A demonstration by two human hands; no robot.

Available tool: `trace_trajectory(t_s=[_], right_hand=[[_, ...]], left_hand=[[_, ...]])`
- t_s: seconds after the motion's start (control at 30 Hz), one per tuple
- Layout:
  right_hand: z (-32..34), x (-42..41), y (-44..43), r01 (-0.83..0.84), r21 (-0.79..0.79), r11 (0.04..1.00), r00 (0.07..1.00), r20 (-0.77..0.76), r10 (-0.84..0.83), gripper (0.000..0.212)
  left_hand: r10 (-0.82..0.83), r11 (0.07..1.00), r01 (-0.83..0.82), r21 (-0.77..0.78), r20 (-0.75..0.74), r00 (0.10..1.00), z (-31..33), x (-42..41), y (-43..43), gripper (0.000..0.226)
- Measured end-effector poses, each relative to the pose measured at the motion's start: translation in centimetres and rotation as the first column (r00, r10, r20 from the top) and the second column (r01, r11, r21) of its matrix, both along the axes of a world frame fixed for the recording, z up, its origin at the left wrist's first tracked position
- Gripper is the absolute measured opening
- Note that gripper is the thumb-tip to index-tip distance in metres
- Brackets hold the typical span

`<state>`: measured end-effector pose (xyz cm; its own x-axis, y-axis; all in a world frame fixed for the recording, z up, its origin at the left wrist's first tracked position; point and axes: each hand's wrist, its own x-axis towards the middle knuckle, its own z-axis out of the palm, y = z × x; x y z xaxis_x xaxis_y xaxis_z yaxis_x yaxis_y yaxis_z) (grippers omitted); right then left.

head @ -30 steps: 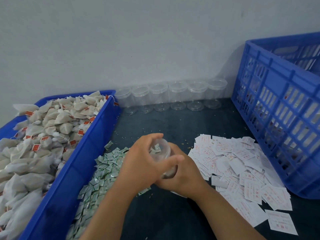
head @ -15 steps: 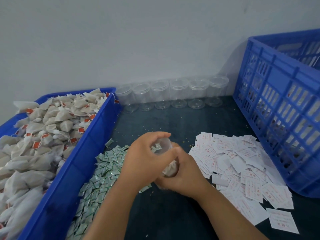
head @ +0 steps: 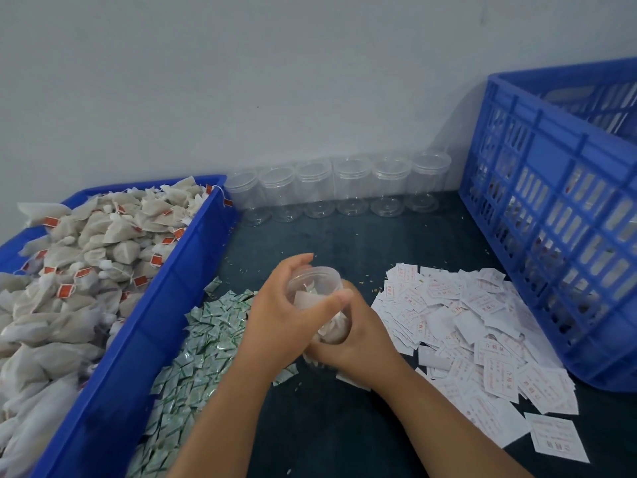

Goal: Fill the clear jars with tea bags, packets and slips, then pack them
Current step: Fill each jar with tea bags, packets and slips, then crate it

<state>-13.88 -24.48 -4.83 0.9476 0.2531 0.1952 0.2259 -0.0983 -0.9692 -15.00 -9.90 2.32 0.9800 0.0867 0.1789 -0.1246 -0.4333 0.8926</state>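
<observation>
Jar point(head: 315, 288) more exposed between packets point(head: 206, 332) and slips point(head: 465, 322), both hands point(head: 279, 326) point(head: 358, 343) gripping it

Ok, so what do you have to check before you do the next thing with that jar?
1. Is the jar held firmly? Ok: the left hand wraps its top and the right hand grips its bottom.
2. Are tea bags inside? Ok: some show through the side.
3. Is a packet inside? Cannot tell: the hands hide much of the jar.
4. Is a slip inside? Cannot tell.
5. Are more packets and slips close by? Ok: piles lie on either side of the hands.
6. Is the crate there for packing? Ok: it stands at the right.
</observation>
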Motion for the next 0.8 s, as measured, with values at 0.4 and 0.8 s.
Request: trace_trajectory(t_s=[0.4, 0.8], right_hand=[[0.7, 0.5, -1.3, 0.005, 0.043, 0.999, 0.999, -0.031, -0.004, 0.074], [0.7, 1.4, -1.5, 0.287, -0.046, 0.957, 0.935, 0.230, -0.270, 0.084]], left_hand=[[-0.156, 0.965, 0.176, -0.197, 0.115, 0.981, -2.0, 2.4, 0.7, 0.064], [-0.109, 0.918, 0.179, -0.353, 0.209, 0.972, -4.9, 3.9, -1.4, 0.046]])
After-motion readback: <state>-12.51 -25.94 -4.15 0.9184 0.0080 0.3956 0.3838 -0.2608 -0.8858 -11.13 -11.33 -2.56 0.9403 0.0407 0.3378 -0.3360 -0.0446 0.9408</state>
